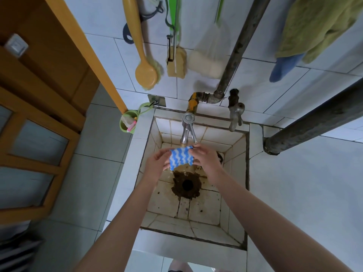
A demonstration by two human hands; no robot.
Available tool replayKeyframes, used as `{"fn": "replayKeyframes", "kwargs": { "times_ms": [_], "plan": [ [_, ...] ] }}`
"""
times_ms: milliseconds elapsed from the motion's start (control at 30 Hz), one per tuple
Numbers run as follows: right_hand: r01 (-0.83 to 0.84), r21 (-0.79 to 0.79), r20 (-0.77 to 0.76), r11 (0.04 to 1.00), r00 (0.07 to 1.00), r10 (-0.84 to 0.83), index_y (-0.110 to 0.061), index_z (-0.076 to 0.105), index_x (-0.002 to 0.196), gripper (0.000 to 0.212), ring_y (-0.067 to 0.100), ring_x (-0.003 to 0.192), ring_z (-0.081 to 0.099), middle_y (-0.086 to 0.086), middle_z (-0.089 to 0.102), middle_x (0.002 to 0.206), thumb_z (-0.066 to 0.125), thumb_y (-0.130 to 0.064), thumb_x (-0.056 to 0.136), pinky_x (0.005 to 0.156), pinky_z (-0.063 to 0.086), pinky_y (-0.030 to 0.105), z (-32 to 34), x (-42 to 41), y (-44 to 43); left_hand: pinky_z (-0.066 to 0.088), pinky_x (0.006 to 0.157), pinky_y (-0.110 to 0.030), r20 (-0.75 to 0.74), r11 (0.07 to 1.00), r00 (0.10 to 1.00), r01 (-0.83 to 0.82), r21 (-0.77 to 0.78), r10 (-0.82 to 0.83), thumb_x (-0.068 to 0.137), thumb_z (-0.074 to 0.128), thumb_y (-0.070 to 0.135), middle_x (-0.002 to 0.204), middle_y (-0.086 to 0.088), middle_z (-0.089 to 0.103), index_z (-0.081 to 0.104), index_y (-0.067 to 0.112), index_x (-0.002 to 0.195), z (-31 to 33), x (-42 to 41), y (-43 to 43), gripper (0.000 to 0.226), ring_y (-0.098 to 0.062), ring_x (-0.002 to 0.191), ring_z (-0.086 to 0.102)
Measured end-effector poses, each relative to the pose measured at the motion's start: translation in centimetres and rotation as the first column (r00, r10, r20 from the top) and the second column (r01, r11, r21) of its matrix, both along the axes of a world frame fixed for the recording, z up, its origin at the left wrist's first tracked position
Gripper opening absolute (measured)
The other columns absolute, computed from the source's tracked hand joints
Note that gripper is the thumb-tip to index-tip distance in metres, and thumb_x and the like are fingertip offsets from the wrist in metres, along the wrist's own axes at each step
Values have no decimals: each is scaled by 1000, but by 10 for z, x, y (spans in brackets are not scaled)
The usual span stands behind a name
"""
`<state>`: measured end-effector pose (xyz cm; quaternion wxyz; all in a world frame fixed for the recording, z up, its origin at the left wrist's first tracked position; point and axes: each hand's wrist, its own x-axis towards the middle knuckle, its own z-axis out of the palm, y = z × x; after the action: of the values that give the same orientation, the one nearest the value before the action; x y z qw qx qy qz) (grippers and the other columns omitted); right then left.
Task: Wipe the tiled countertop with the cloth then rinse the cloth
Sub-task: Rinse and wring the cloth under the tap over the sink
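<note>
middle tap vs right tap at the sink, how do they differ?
Middle tap has a long spout reaching over the cloth; right tap is stubby and sits by the back wall. Middle tap is shinier; right tap duller, with a dark top. Both point down into the sink.

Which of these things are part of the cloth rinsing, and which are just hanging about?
In use: blue-and-white cloth, left hand, right hand, tap, tiled sink.
Just there: yellow brush, green towel, green cup, second tap.
</note>
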<state>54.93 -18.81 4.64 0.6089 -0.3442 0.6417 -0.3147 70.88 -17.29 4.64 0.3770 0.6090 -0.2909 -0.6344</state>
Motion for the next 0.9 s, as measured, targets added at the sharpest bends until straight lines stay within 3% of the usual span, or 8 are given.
{"fn": "replayKeyframes", "kwargs": {
  "times_ms": [100, 267, 400, 500, 600, 733, 800, 900],
  "plan": [
    [11, -11, 41, 1000, 999, -10, -19, 61, 92, 13, 24, 114, 58, 9, 60, 112, 61, -6, 89, 82, 56, 29, -3, 7, -1, 54, 67, -14, 0, 1000, 1000, -30, 5, 30, 94, 50, 10, 104, -9, 67, 64, 13, 99, -1, 7, 1, 15, -14, 90, 66],
    [-26, -39, 14, 999, 1000, 27, -1, 58, 111, 21, 25, 114, 57, 16, 59, 119, 58, -6, 90, 89, 53, 35, -1, 11, -1, 54, 72, -16, -2, 999, 999, -42, 19, 42, 94, 50, 12, 99, -5, 70, 65, 17, 97, -3, 13, 2, 16, -10, 85, 68],
    [-52, -64, -15, 997, 999, 51, 6, 55, 116, 26, 30, 116, 55, 22, 56, 121, 55, 0, 90, 79, 54, 21, -1, 15, -2, 55, 72, -18, 1, 999, 999, -43, 13, 43, 94, 50, 13, 100, -5, 69, 65, 18, 95, -4, 16, 2, 16, -11, 86, 68],
    [8, -18, 29, 1000, 1000, -8, -2, 60, 105, 16, 24, 109, 60, 11, 63, 109, 58, -4, 90, 82, 56, 29, 1, 14, -4, 55, 76, -20, -8, 999, 999, -34, -3, 34, 94, 51, 13, 105, -6, 68, 65, 18, 97, -5, 15, 0, 15, -15, 94, 67],
    [55, -2, 30, 999, 998, -55, -12, 60, 88, 7, 19, 99, 62, 0, 63, 93, 58, -5, 90, 78, 57, 27, 5, 9, -6, 56, 78, -22, -36, 1000, 999, -29, -8, 29, 93, 53, 13, 105, -7, 69, 63, 16, 104, -5, 11, -3, 15, -16, 95, 68],
    [91, 5, 80, 996, 993, -91, -10, 60, 94, 6, 10, 83, 63, 4, 63, 96, 56, -6, 91, 69, 56, 20, 10, 2, -8, 53, 86, -24, -26, 1000, 1000, 14, 20, -13, 89, 60, 9, 104, -9, 69, 60, 9, 113, -8, 1, -7, 24, -18, 95, 67],
    [98, 17, 95, 995, 991, -99, -15, 61, 87, 10, 13, 87, 64, 7, 64, 100, 56, -7, 92, 72, 56, 22, 12, 0, -9, 52, 89, -27, 13, 998, 999, 41, 45, -42, 87, 62, 7, 107, -11, 68, 61, 7, 111, -9, -2, -9, 25, -21, 98, 66],
    [106, 39, 101, 994, 989, -109, -19, 61, 85, 13, 20, 99, 63, 9, 64, 106, 57, -8, 91, 76, 56, 25, 14, -1, -8, 55, 78, -19, 17, 999, 1000, 19, 29, -20, 91, 56, 5, 102, -12, 67, 58, 1, 107, -5, -4, -10, 17, -22, 92, 66]
  ]
}}
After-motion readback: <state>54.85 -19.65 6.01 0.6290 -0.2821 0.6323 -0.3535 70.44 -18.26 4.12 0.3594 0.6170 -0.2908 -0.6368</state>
